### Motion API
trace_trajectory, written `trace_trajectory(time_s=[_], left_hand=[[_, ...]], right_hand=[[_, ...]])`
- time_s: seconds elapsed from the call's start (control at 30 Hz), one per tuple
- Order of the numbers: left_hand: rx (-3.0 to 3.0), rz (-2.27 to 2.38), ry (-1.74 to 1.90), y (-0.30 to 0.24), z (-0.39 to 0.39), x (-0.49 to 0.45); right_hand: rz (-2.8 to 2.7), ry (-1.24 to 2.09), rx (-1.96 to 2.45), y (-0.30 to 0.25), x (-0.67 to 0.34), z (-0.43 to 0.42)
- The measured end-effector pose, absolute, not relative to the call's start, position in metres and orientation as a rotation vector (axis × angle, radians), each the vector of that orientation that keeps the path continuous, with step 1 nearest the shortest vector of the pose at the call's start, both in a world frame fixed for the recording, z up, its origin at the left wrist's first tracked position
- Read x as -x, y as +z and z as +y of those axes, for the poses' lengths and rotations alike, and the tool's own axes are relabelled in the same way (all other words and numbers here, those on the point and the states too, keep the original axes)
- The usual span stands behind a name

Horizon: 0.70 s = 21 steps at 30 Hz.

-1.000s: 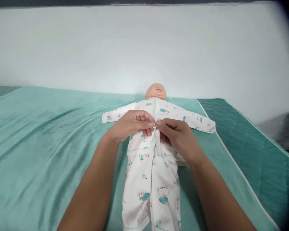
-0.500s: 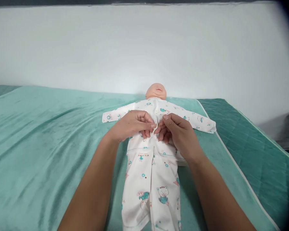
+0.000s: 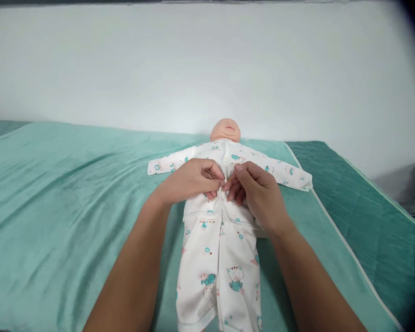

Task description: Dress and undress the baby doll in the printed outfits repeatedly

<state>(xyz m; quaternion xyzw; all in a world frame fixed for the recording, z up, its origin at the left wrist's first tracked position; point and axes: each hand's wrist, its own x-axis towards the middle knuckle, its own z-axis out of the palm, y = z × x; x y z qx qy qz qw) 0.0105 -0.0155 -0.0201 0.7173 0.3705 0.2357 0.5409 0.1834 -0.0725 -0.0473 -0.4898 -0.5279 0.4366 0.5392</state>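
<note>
A baby doll [image 3: 225,129] lies on its back on a teal blanket [image 3: 62,193], head toward the wall. It wears a white sleepsuit [image 3: 217,258] printed with small teal animals, sleeves spread to both sides. Both of my hands meet at the suit's chest. My left hand [image 3: 190,180] pinches the left edge of the front opening, fingers curled. My right hand [image 3: 254,191] pinches the right edge beside it, thumb and forefinger pressed together. The fastening between the fingertips is too small to make out.
A white wall [image 3: 207,69] rises just behind the doll's head. The blanket's pale border [image 3: 332,226] runs down the right, over a darker quilted teal mattress [image 3: 373,221]. A dark floor shows at the far right [image 3: 411,189].
Both hands have shifted slightly up the suit's front, and the fingertips have closed tighter together at the chest. The small loop of fabric seen between them half a second ago is flattened.
</note>
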Motion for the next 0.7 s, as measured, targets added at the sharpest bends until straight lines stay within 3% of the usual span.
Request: trace_trajectory(time_s=[0.53,0.7], left_hand=[[-1.809,0.901,0.590,-0.0196,-0.0183,-0.0114],[-1.791,0.925,0.577,-0.0208,-0.0175,-0.0107]], right_hand=[[-1.255,1.017,1.187,-0.0485,-0.1831,-0.0729],[-1.327,0.855,1.325,-0.0479,-0.1820,-0.0756]])
